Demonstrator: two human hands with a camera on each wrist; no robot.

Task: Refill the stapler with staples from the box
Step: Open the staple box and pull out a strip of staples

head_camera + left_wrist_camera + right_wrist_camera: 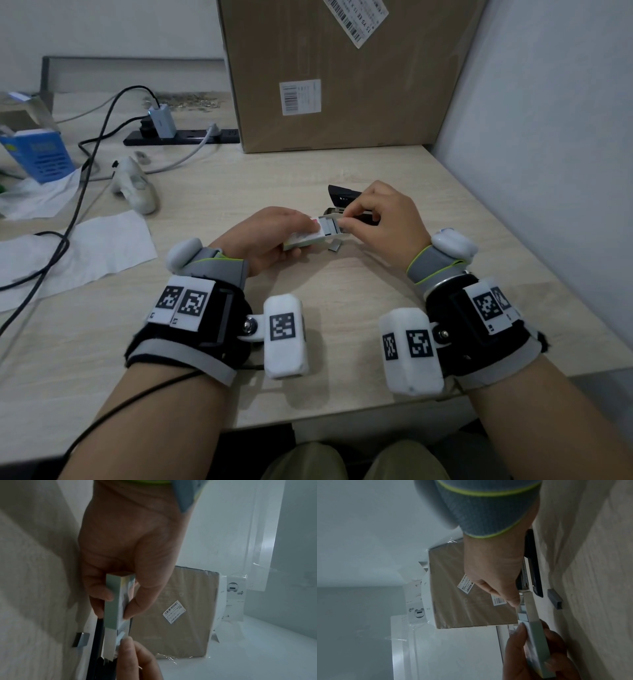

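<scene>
Looming at twelve o'clock on the tabletop (342, 291): big cardboard carton (342, 68) with barcode labels, hard against the wall. At ten o'clock, black power strip (181, 136) with a grey charger plugged in, black and grey cables trailing toward nine. At nine, blue box (37, 154), crumpled white controller (135, 186), sheets of white paper (78, 250). Nothing lying between the two hands.

At centre, left hand (263, 236) with its grip curled round the staple box (305, 237), thumb on one broad face and fingers on the other, inner tray slid out toward three o'clock. Right hand (383, 219) arched over from three, grip of thumb and forefinger pinching at the tray's open end; whether staples are actually caught between them cannot be told. Just behind, at one o'clock and partly hidden by the right hand, black stapler (344, 197) lying open on the tabletop. Just below the tray, at five o'clock, a short loose staple strip (335, 245) resting on the wood.
</scene>
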